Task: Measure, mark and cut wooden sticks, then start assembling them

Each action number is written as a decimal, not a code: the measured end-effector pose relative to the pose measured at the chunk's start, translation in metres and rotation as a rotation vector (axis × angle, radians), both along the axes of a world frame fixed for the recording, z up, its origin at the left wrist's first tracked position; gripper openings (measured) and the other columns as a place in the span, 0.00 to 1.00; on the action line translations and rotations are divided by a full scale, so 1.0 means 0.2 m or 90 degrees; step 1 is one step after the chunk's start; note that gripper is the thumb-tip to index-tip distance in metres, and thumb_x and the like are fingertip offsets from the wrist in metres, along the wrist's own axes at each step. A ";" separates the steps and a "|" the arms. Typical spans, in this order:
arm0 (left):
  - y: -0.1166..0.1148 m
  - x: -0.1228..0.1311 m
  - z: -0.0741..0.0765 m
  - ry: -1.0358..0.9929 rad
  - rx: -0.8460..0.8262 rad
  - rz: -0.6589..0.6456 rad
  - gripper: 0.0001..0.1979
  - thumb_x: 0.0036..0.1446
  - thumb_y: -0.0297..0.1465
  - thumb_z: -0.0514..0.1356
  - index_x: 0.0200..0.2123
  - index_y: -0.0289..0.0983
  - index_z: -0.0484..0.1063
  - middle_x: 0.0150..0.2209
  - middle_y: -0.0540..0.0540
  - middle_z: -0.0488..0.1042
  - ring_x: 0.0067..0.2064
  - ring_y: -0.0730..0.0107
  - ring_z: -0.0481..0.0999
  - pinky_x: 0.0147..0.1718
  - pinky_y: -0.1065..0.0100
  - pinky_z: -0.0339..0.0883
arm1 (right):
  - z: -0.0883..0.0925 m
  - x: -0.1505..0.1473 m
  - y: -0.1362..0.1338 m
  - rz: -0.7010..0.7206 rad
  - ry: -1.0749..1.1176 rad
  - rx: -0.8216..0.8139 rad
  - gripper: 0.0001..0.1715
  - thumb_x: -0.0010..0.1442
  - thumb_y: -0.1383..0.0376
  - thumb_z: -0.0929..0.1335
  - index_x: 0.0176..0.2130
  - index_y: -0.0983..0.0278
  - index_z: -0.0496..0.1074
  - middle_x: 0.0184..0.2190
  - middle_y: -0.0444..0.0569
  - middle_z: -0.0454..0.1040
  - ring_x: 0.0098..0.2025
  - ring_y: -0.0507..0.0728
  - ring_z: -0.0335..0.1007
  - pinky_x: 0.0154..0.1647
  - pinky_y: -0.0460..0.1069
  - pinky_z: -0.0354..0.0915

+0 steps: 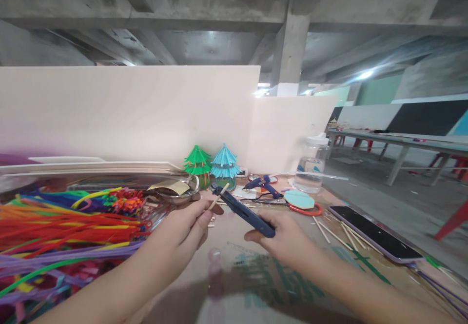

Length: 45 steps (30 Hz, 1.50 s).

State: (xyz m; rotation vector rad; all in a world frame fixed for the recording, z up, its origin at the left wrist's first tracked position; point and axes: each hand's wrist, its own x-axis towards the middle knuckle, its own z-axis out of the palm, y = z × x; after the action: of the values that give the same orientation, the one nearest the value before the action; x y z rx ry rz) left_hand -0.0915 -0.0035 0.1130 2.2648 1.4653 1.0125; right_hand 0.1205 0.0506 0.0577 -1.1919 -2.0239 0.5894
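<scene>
My left hand (190, 224) pinches a short, thin wooden stick (220, 195) between thumb and fingers, its free end pointing up. My right hand (280, 236) is closed around the handle of a dark blue hand tool (243, 212), which looks like a pair of cutters. The tool's head lies at the stick, just beyond my left fingertips. Whether its jaws grip the stick, I cannot tell. Behind the hands stand a green pagoda-like model (197, 160) and a light blue one (224, 162), both with tiered roofs.
Colourful pipe cleaners (69, 221) are heaped at the left. A blue glue gun (263, 185), orange-handled scissors (307, 211) and a water bottle (310, 165) are at the back right. A phone (375, 233) lies right, beside loose sticks (334, 234). White boards (127, 119) stand behind.
</scene>
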 end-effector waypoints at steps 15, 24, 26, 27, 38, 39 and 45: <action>-0.01 0.04 -0.06 0.034 0.001 -0.014 0.18 0.65 0.37 0.43 0.39 0.39 0.71 0.17 0.56 0.59 0.19 0.71 0.62 0.20 0.72 0.57 | -0.04 0.01 0.06 0.017 -0.003 0.080 0.05 0.53 0.66 0.69 0.29 0.62 0.78 0.26 0.45 0.79 0.29 0.56 0.72 0.29 0.47 0.61; 0.03 0.04 -0.13 -0.018 -0.059 -0.008 0.19 0.65 0.40 0.43 0.41 0.38 0.70 0.17 0.56 0.61 0.21 0.71 0.64 0.23 0.71 0.58 | -0.04 0.03 0.09 0.030 -0.017 0.064 0.06 0.54 0.65 0.70 0.30 0.61 0.80 0.26 0.45 0.79 0.29 0.57 0.73 0.32 0.48 0.64; 0.04 0.04 -0.12 -0.021 -0.063 -0.010 0.19 0.65 0.39 0.43 0.41 0.38 0.70 0.17 0.56 0.61 0.21 0.71 0.64 0.23 0.71 0.58 | -0.04 0.03 0.09 0.025 -0.023 0.059 0.07 0.55 0.64 0.70 0.29 0.61 0.80 0.25 0.45 0.79 0.28 0.57 0.73 0.31 0.48 0.64; 0.03 0.04 -0.11 -0.015 -0.060 -0.009 0.19 0.64 0.39 0.43 0.40 0.38 0.70 0.17 0.56 0.61 0.21 0.70 0.64 0.23 0.71 0.59 | -0.04 0.03 0.09 0.027 -0.027 0.058 0.07 0.55 0.64 0.70 0.29 0.61 0.80 0.25 0.45 0.79 0.28 0.57 0.73 0.31 0.48 0.63; -0.01 0.02 -0.06 0.041 -0.058 -0.033 0.18 0.65 0.38 0.42 0.36 0.39 0.69 0.18 0.55 0.63 0.21 0.72 0.65 0.23 0.72 0.58 | 0.01 0.02 0.03 0.020 -0.072 0.049 0.12 0.57 0.58 0.68 0.34 0.63 0.76 0.29 0.47 0.77 0.31 0.58 0.70 0.30 0.48 0.57; -0.01 0.02 -0.05 0.039 -0.067 -0.032 0.18 0.65 0.38 0.42 0.33 0.39 0.68 0.18 0.55 0.63 0.21 0.72 0.65 0.23 0.72 0.58 | 0.01 0.01 0.03 0.024 -0.066 0.033 0.12 0.57 0.57 0.68 0.34 0.63 0.76 0.29 0.47 0.77 0.31 0.58 0.70 0.30 0.48 0.57; -0.02 0.02 0.00 0.109 -0.012 0.008 0.14 0.61 0.34 0.43 0.27 0.41 0.64 0.16 0.53 0.64 0.19 0.69 0.65 0.23 0.69 0.58 | -0.02 -0.03 0.00 0.022 -0.021 -0.049 0.12 0.56 0.57 0.67 0.35 0.63 0.75 0.30 0.46 0.76 0.33 0.58 0.69 0.33 0.48 0.57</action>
State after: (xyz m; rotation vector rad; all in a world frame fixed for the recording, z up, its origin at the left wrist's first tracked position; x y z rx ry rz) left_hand -0.0875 -0.0069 0.1123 2.3831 1.5488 0.8218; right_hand 0.1154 0.0501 0.0545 -1.2210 -2.0700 0.6752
